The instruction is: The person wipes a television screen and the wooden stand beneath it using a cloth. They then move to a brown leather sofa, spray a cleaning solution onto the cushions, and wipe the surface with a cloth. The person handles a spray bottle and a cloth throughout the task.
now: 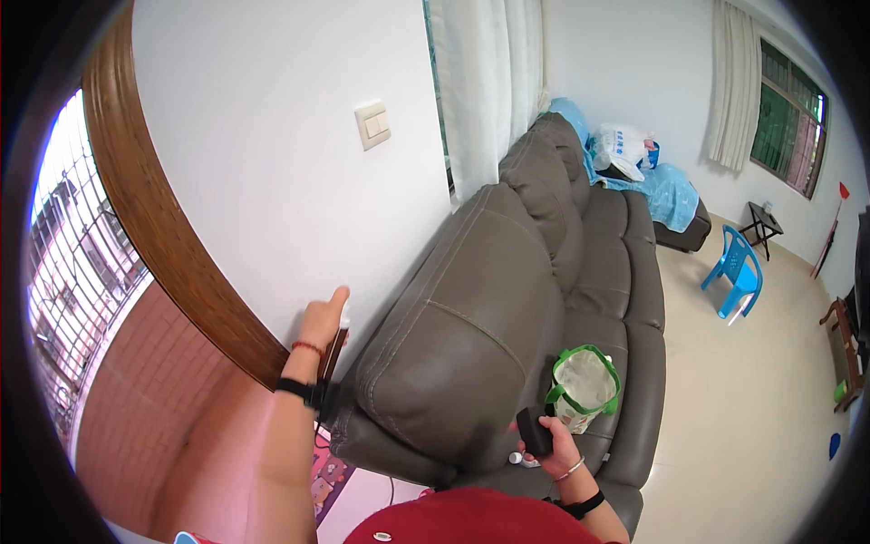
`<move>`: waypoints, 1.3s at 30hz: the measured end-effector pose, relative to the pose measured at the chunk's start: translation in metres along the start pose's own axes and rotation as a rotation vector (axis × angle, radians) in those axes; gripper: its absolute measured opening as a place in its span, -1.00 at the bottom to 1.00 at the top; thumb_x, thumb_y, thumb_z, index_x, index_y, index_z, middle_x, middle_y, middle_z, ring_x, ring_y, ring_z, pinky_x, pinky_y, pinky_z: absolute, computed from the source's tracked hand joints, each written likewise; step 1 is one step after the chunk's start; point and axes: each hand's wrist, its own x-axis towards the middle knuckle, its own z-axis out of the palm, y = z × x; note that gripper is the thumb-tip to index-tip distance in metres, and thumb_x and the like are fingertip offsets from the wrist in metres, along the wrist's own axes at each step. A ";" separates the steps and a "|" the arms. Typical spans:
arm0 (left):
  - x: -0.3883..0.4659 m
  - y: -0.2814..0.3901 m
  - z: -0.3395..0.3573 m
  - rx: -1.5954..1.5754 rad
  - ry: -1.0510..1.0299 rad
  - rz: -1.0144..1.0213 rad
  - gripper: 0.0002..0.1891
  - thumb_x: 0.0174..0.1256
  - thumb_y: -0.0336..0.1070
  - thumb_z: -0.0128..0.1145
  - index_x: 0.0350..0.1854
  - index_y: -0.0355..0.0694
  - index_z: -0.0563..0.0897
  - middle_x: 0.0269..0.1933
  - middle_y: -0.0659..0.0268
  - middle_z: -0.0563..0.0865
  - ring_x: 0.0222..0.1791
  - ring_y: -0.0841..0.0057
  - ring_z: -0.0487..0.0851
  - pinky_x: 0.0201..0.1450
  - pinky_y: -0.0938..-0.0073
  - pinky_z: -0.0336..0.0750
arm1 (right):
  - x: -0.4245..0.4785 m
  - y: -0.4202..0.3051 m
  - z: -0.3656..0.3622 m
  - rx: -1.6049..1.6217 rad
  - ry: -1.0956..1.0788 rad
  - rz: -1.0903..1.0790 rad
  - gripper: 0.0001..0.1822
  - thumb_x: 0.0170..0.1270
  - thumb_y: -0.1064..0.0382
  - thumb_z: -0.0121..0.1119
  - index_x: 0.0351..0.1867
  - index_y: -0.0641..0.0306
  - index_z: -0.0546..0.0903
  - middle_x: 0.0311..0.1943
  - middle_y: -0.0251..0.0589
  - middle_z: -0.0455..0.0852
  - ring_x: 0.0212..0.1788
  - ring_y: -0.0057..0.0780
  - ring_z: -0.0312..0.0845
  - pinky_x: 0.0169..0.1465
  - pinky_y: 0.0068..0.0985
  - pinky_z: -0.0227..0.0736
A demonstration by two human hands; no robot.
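My left hand (323,323) is raised beside the white wall, between the wooden door frame and the sofa back. Its fingers are closed around a slim item with a white top (346,314), only partly visible. A brown strip-like thing runs below that hand to the black strap on my wrist. My right hand (559,447) holds a small black block-like object (535,432) above the grey leather sofa (462,319). Just beyond it, an open insulated bag with green trim (584,384) stands on the seat. A white bottle (523,460) lies partly hidden beside my right hand.
A wall switch (373,126) is above my left hand. Plastic bags (622,148) and a light blue cloth (669,194) lie at the sofa's far end. A blue plastic chair (736,268) and a small folding table (764,221) stand on the tiled floor. A barred window is at left.
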 end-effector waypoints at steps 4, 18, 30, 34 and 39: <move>-0.041 -0.030 -0.019 -0.083 0.022 0.029 -0.32 0.22 0.29 0.09 -0.70 -0.36 0.58 -0.72 0.16 0.57 -0.75 0.42 0.57 -0.66 0.39 0.42 | 0.006 0.000 0.006 -0.135 0.110 -0.010 -0.66 0.44 0.08 -0.01 0.04 0.28 0.46 -0.20 -0.14 0.65 -0.29 -0.27 0.67 -0.47 -0.38 0.58; -0.134 -0.072 -0.040 0.358 0.235 0.031 -0.36 0.19 0.24 0.15 -0.53 -0.44 0.66 -0.53 -0.07 0.66 -0.44 0.12 0.69 -0.31 0.22 0.52 | 0.007 0.008 0.030 -0.269 0.074 -0.043 -0.57 0.38 0.20 -0.04 0.23 0.29 0.34 -0.33 -0.12 0.61 -0.52 -0.30 0.65 -0.70 -0.59 0.22; -0.115 -0.071 -0.002 0.016 0.164 0.127 -0.31 0.38 0.25 0.02 -0.35 -0.49 0.68 -0.46 0.09 0.70 -0.36 0.33 0.69 -0.26 0.36 0.49 | 0.075 -0.025 0.146 -1.415 -0.270 -0.969 -0.41 0.23 0.34 0.23 0.33 0.17 0.42 0.01 -0.01 0.58 0.07 -0.14 0.43 0.18 -0.33 0.35; -0.131 -0.080 -0.008 -0.444 -0.062 -0.051 -0.66 0.36 -0.06 0.18 -0.35 -0.29 0.58 -0.57 0.32 0.61 -0.47 0.61 0.61 -0.41 0.54 0.47 | 0.145 -0.033 0.165 -1.840 -0.675 -1.101 -0.48 0.20 0.23 0.28 0.23 -0.14 0.51 -0.02 0.00 0.57 0.02 0.02 0.48 0.04 -0.18 0.48; -0.173 -0.114 -0.027 -0.604 -0.087 -0.061 -0.82 0.19 -0.35 0.31 -0.32 -0.28 0.55 -0.45 0.32 0.65 -0.48 0.60 0.61 -0.38 0.56 0.49 | 0.275 -0.184 0.072 -2.030 0.529 -0.945 -0.58 0.17 0.21 0.19 0.11 -0.09 0.53 -0.17 -0.07 0.59 -0.15 -0.05 0.55 -0.20 -0.13 0.52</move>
